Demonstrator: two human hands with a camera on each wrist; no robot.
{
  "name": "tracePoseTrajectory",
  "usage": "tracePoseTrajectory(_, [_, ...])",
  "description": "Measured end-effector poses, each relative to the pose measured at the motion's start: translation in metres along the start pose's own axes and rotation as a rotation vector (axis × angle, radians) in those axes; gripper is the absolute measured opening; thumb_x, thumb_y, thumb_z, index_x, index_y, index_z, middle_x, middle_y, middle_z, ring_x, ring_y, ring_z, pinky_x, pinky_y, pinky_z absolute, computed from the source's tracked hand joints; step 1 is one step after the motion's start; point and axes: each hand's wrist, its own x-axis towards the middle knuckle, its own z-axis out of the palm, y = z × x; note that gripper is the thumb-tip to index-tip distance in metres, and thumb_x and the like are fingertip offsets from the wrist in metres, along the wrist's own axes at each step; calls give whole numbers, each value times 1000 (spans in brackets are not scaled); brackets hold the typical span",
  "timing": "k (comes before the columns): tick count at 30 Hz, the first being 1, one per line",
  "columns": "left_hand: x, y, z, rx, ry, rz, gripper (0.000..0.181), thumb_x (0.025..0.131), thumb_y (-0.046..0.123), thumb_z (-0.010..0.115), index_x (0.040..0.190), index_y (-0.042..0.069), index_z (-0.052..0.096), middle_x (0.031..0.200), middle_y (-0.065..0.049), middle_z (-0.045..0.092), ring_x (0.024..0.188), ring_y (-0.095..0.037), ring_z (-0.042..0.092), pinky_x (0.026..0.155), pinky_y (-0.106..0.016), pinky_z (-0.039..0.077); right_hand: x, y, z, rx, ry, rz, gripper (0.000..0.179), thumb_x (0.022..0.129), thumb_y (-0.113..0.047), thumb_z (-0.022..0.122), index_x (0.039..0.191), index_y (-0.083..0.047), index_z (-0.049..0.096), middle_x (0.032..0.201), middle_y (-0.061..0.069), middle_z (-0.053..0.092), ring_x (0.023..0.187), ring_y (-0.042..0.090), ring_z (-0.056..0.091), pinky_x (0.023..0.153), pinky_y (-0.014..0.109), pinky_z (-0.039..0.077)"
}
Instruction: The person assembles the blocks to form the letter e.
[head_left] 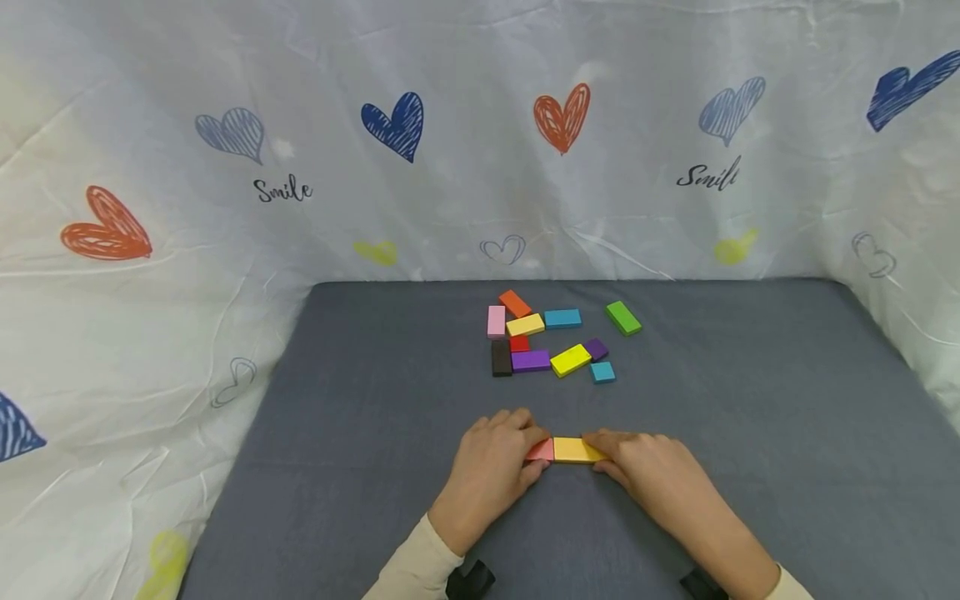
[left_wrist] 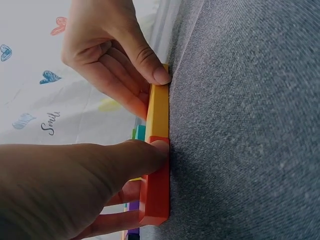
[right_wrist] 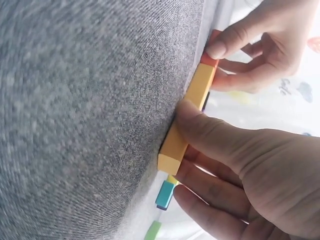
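A: Done so far?
B: Left hand (head_left: 491, 467) pinches reddish block (head_left: 541, 451); butted at its 3 o'clock, amber block (head_left: 572, 451), pinched by right hand (head_left: 652, 475)
A: Remaining?
B: Loose blocks (head_left: 531, 361) at 12 o'clock on tabletop (head_left: 360, 400), seemingly not lined up yet

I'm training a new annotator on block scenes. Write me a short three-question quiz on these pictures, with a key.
1. Fill in: the ____ hand grips the amber block.
2. True or false: the amber block and the coral block touch end to end.
3. In the head view, which of these unheld blocks lies farthest to the right?
A) orange block
B) green block
C) black block

Key:
1. Right hand.
2. True.
3. B.
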Motion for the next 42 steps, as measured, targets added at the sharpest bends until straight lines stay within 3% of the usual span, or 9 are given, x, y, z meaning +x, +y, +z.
tracePoseTrajectory(12, [1, 3, 2, 12, -10, -23, 38, 90, 47, 85, 123, 29, 80, 104, 9, 66, 91, -12, 59, 74, -29, 49, 1, 1, 1, -7, 19, -31, 34, 84, -25, 90, 116, -19, 80, 109, -5, 79, 84, 16, 76, 67, 34, 61])
tracePoseTrajectory(19, [1, 4, 7, 13, 43, -17, 37, 89, 51, 83, 119, 30, 81, 102, 10, 67, 89, -11, 59, 69, -26, 45, 1, 1, 0, -6, 18, -37, 34, 85, -24, 89, 116, -19, 80, 108, -4, 79, 84, 17, 76, 66, 34, 61])
tracePoseTrajectory(29, [1, 7, 10, 20, 77, -22, 37, 87, 50, 86, 118, 30, 81, 104, 9, 66, 90, -11, 59, 70, -27, 47, 1, 1, -2, -7, 25, -46, 34, 83, -23, 90, 116, -18, 80, 108, -3, 79, 84, 18, 76, 64, 33, 60])
tracePoseTrajectory(31, [1, 8, 11, 11, 82, -21, 37, 88, 49, 86, 119, 29, 80, 108, 8, 66, 92, -12, 60, 72, -28, 48, 1, 1, -2, -7, 27, -42, 35, 83, -23, 91, 116, -18, 80, 108, -3, 79, 83, 18, 76, 64, 34, 60])
tracePoseTrajectory(34, [-1, 9, 10, 3, 79, -17, 51, 88, 53, 84, 132, 28, 75, 121, 8, 67, 104, -13, 63, 79, -31, 50, 1, 2, -1, -9, 24, -29, 36, 83, -21, 91, 117, -17, 80, 109, -2, 79, 85, 19, 76, 65, 36, 60])
tracePoseTrajectory(38, [-6, 12, -1, 15, 72, -19, 67, 90, 61, 78, 147, 28, 64, 141, 7, 63, 126, -15, 60, 91, -39, 52, 0, 2, 0, 14, 0, -9, 39, 84, -20, 91, 121, -17, 79, 113, -1, 79, 92, 21, 77, 70, 41, 62])
tracePoseTrajectory(42, [-18, 21, -13, 42, 31, 1, 62, 95, 63, 70, 146, 28, 64, 145, 6, 60, 132, -16, 57, 95, -41, 53, -1, 3, -3, 60, -35, 19, 43, 85, -20, 89, 126, -17, 78, 117, 0, 78, 100, 24, 76, 76, 44, 62])
